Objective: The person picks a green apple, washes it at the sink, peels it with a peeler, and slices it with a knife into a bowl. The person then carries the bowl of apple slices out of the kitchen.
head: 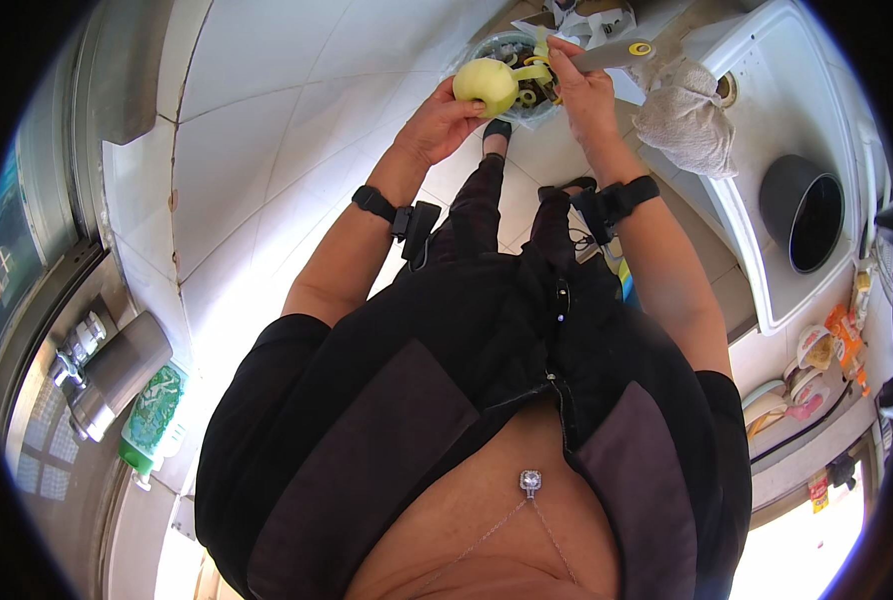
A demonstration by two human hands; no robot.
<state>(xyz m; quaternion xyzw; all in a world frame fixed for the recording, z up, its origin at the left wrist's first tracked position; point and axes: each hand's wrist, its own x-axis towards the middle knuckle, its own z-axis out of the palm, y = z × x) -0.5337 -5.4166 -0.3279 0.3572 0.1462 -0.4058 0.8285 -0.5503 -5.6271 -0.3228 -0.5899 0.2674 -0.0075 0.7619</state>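
Observation:
My left hand (442, 126) holds a pale green peeled fruit (485, 86), possibly an apple, its fingers and thumb around its lower side. A strip of peel (530, 73) runs from the fruit towards my right hand (583, 94). That hand is closed around a peeler with a grey handle (613, 55), which points to the right; its yellow front part shows partly behind the fingers. Beneath both hands stands a bin with a clear plastic liner (534, 118), with peel strips (527, 97) and dark scraps inside.
At the right, a white sink (754, 277) holds a dark cylindrical pot (803, 214); a beige cloth (685, 120) hangs over its edge. White wall tiles (244, 150) rise at the left. Dishes (765, 405) stand at the lower right, a green-capped bottle (150, 420) at the lower left.

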